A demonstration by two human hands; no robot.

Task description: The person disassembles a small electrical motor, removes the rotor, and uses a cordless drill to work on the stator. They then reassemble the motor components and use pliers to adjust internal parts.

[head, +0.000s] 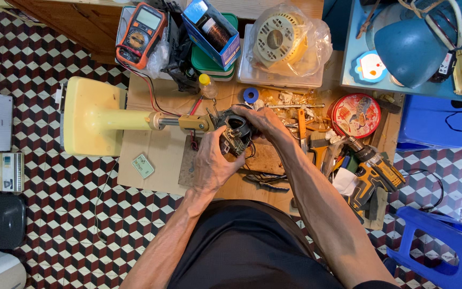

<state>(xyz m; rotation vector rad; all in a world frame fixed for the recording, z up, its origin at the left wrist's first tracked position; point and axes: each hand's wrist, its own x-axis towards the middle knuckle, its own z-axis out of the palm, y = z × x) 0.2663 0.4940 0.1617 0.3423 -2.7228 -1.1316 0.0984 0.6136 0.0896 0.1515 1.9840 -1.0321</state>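
we hold the fan motor point(235, 134) at the top of the yellow stand point(94, 116), over the board point(252, 160). our left hand point(212, 160) wraps its near side, our right hand point(260, 122) closes over the far side. it looks like mid-repair, so next needs a steady grip and a tool like the pliers point(266, 182).

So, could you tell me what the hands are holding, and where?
Both hold the dark fan motor on the yellow stand: left hand around its underside, right hand over its top.

Person seen from above: two bare forearms with no sleeves, watch or rings, left hand point(212, 163) and right hand point(260, 122) ungloved, and dark black clothing near the bottom edge.
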